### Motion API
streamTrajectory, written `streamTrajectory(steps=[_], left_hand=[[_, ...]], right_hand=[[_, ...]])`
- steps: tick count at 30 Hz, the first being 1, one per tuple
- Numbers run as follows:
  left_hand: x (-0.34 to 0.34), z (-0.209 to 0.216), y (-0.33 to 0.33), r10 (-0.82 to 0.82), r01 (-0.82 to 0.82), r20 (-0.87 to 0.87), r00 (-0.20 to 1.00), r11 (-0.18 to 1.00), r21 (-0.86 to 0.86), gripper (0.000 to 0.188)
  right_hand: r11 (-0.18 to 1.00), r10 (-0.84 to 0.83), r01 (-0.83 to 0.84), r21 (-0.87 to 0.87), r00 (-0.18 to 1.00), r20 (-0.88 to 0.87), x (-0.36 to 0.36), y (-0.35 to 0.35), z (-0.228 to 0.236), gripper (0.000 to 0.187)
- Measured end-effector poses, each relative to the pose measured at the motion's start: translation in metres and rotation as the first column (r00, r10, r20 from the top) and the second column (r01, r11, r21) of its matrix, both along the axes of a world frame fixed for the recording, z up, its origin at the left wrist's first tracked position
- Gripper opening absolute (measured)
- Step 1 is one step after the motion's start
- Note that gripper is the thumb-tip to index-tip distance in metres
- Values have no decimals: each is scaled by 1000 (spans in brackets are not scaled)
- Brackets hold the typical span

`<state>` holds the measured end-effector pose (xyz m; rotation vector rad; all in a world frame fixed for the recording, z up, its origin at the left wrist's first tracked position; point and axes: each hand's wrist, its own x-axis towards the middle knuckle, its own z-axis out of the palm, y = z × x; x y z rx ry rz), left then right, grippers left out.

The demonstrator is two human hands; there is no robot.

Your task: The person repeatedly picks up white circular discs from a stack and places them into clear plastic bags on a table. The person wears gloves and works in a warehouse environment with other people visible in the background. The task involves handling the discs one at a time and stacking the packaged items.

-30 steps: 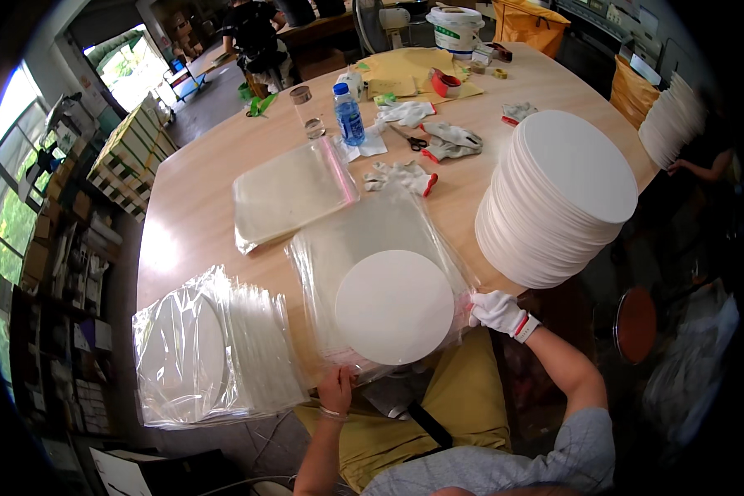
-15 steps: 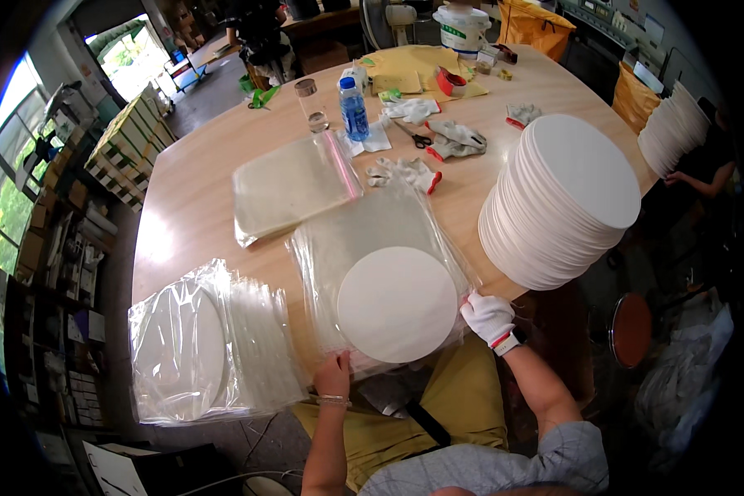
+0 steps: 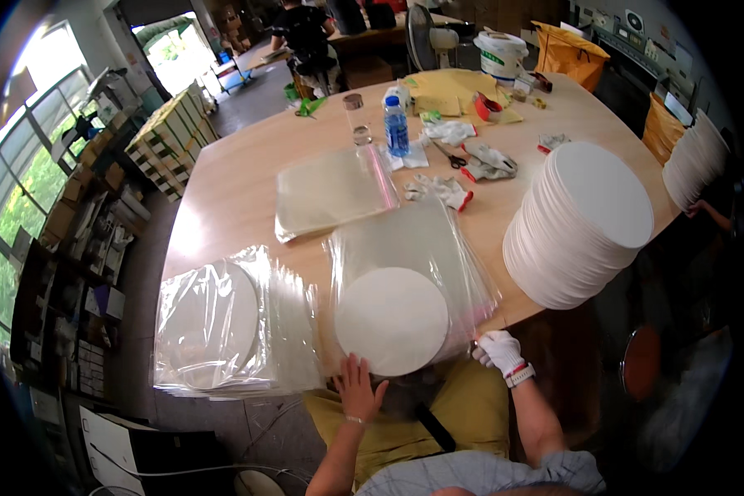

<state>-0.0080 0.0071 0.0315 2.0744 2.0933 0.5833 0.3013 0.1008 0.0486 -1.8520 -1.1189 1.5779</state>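
A white round disc point(image 3: 391, 321) lies at the near edge of a stack of clear plastic bags point(image 3: 388, 236); whether the disc is on top of the uppermost bag or within it, I cannot tell. My bare left hand point(image 3: 358, 388) is open, fingers spread, its fingertips at the disc's near left edge. My right hand point(image 3: 499, 351), in a white glove, is closed with fingers pinched at the near right corner of the clear plastic bag. To the left sits a pile of bagged discs point(image 3: 215, 326). A tall leaning stack of white discs point(image 3: 579, 223) stands on the right.
On the wooden table point(image 3: 223, 207) lie another stack of clear bags point(image 3: 331, 194), work gloves point(image 3: 438, 190), and scissors point(image 3: 452, 157). A blue-capped bottle point(image 3: 396, 128), a glass point(image 3: 357, 120), red tape point(image 3: 486, 106) and a white bucket point(image 3: 501, 56) stand farther back. A person point(image 3: 303, 37) is beyond.
My left hand has let go of the bag edge and spread open by the disc. The disc sits farther left and nearer over the bags. My view has swung left.
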Motion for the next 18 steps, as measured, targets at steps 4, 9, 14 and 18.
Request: streamTrajectory(steps=[4,9,14,18], left_hand=[[5,-38,-57,141,-250,528,837,958,141,58],[27,-29,-23,392,-10,729,-561,877,-480,27],[32,-18,-3,383,-125,845,-373,882,-455,13],[36,19,-1,284,-178,910,-303,921,-346,9]], right_hand=[[985,-147,122,-126,966,-214,9,-9,-13,21],[977,-131,57,-205,920,-370,2,-24,-26,18],[998,48,-59,-31,963,-266,-4,-36,-7,24],[999,-6,16,41,974,-228,-4,-33,1,20]])
